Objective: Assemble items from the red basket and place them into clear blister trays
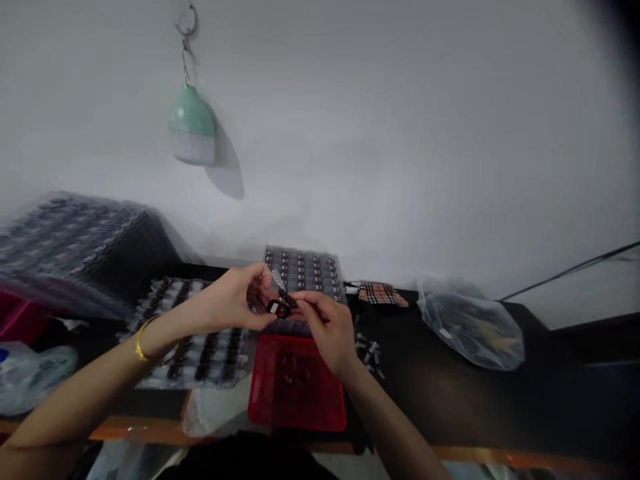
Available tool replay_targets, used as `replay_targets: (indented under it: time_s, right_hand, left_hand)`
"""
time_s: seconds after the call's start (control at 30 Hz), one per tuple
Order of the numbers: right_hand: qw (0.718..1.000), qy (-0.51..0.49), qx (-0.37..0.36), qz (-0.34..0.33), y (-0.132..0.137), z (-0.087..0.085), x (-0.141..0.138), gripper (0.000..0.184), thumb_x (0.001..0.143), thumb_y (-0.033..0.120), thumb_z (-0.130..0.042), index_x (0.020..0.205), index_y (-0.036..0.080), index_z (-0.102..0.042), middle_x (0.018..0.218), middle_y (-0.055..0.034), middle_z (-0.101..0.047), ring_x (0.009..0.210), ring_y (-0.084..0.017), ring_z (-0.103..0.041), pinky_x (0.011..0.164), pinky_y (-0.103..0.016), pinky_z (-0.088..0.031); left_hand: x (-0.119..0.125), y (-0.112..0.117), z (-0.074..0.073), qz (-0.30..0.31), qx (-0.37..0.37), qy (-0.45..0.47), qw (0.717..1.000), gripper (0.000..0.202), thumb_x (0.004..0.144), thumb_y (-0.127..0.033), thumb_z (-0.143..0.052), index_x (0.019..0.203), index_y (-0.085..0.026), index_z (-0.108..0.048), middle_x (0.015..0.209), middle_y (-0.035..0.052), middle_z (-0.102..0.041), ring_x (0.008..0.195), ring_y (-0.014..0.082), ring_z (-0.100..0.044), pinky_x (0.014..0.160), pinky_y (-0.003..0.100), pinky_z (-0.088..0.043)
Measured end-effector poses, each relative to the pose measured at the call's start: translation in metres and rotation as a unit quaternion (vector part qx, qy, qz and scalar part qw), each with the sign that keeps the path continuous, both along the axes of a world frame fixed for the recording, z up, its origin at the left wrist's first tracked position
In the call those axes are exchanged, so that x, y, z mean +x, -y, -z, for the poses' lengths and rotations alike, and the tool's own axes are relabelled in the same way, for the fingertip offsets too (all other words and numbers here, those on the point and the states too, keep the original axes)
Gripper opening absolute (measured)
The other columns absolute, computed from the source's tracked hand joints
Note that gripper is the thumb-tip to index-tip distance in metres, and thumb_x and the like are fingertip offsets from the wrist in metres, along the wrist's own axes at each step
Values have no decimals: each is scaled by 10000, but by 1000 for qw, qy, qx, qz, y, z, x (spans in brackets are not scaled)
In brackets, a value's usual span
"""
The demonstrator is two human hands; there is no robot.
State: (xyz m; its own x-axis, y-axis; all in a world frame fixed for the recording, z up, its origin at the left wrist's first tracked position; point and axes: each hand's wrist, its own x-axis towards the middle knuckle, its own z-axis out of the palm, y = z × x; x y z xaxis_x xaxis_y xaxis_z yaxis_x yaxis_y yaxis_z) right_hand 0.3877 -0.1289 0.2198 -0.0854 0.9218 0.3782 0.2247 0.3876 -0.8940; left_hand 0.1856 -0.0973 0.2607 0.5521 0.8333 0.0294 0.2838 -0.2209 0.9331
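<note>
Left hand (225,301), right hand (325,330): fingers (306,301) pinched narrow on one small dark component (279,309), held low above a red plastic basket (295,383).

You're at a small assembly bench, more a piecework workshop than a home. The dark workbench (450,400) has an orange near edge, and clear plastic trays (75,247) of small dark parts lie stacked at the left and spread across the middle. A red mesh basket (300,420) sits near you, a plastic bag (470,327) lies to the right, and a green-and-white bulb lamp (193,127) hangs from a hook (187,20) on the bare white wall (400,133).
</note>
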Motion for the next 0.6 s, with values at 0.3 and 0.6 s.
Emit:
replay_targets:
  time_s: [0.3, 0.6]
  right_hand:
    - [988, 69, 134, 20, 3, -4, 2, 204, 884, 124, -556, 917, 211, -738, 883, -20, -776, 791, -157, -736, 736, -244, -594]
    - [977, 110, 179, 23, 4, -3, 8, 234, 901, 110, -542, 974, 221, -735, 913, -34, -774, 820, -159, -737, 757, -259, -608]
  left_hand:
    - [2, -4, -6, 36, -6, -7, 999, 356, 700, -206, -712, 821, -211, -377, 811, -14, -677, 665, 121, -632, 593, 239, -521]
    - [10, -7, -8, 41, -37, 33, 998, 364, 676, -164, -710, 783, -208, -365, 755, -46, -628, 635, 96, -598, 591, 225, -494]
